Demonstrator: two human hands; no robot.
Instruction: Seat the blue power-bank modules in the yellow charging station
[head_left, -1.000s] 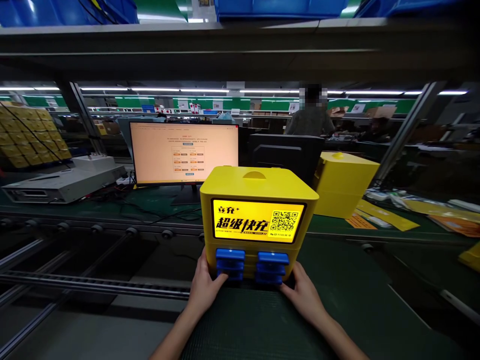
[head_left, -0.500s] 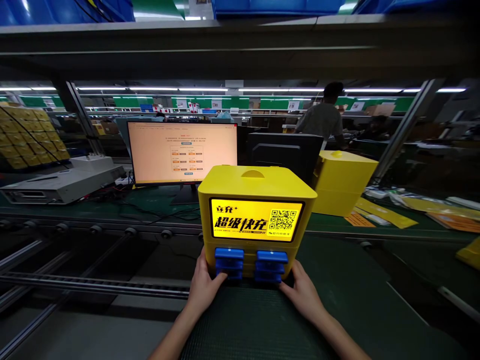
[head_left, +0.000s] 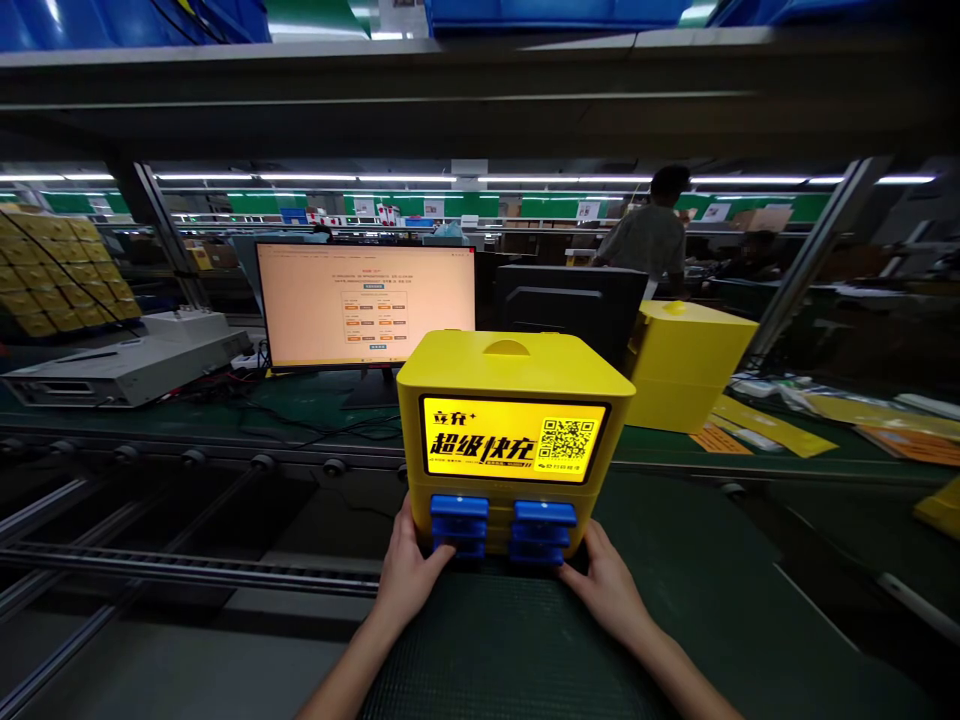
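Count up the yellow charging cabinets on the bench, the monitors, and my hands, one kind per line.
Yellow cabinets: 2 (front cabinet, rear cabinet)
Monitors: 2 (lit monitor, dark monitor)
Hands: 2 (left hand, right hand, both at the front cabinet's base)
Total: 6

You see a bright screen (head_left: 365, 305), a plain yellow box (head_left: 686, 365) right of it, and a person (head_left: 649, 235) far back.

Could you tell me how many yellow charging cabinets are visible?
2: front cabinet between the left hand and right hand; rear cabinet behind it, rightward. A yellow corner at the right edge may be another.
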